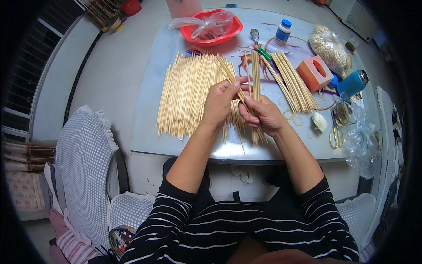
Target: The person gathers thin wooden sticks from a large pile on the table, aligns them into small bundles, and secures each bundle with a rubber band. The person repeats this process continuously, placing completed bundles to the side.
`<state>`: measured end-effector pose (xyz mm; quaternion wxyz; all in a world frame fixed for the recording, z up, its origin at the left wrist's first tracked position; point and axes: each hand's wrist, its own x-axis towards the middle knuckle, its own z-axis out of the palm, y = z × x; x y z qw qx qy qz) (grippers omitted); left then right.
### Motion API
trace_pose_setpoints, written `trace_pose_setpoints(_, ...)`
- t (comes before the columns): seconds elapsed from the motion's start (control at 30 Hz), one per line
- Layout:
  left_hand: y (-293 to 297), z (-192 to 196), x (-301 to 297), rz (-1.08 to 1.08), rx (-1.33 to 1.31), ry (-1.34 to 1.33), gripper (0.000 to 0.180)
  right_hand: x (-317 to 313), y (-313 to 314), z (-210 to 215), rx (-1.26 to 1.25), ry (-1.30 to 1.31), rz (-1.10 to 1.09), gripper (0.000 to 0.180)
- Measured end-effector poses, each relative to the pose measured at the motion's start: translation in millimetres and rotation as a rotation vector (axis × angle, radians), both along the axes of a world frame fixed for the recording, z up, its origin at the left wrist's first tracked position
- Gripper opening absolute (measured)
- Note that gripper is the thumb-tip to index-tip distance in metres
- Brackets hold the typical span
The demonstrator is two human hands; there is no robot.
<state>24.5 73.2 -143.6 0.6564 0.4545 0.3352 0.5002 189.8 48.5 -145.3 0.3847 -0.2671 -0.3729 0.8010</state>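
So the job in hand here looks like counting or sorting sticks into small bunches, though that's just my read. The left hand (218, 104) has its thumb pressed down against its fingers, pretty much closed, pinching a slim slanted bunch of pale wooden sticks (225, 69). The right hand (269, 115) has its fingers curled in and its thumb over the top, with next to no gap, around a straighter upright bunch of pale wooden sticks (256, 72). The two bunches cross right at the fingertips, so I can't tell exactly which finger has which stick, or how many are in each.

Both bunches are up over the front part of the pale, glossy table (145, 114). Just left of the hands is a big loose spread of pale wooden sticks (184, 94), and a smaller, neater fanned group of wooden sticks (293, 83) lies to the right, with some thin yellow rubber bands (297, 119) lying near its lower end.

IMO the next move calls for a light touch: one thumb eases off to let a stick or two slide across, while the other hand keeps its bunch snug. Squeeze unevenly and they could splay.
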Motion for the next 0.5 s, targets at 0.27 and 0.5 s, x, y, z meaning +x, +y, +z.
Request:
trace_pose_setpoints(0.27,-2.2,7.8,0.2,-0.028,-0.031,-0.039,0.044,-1.4,2.3,-2.7,0.090,-0.065,-0.048,0.033)
trace_pose_setpoints(0.5,-3.9,11.9,1.2,-0.045,-0.032,-0.061,0.046,-4.8,2.3,-8.7,0.190,-0.144,-0.152,0.030)
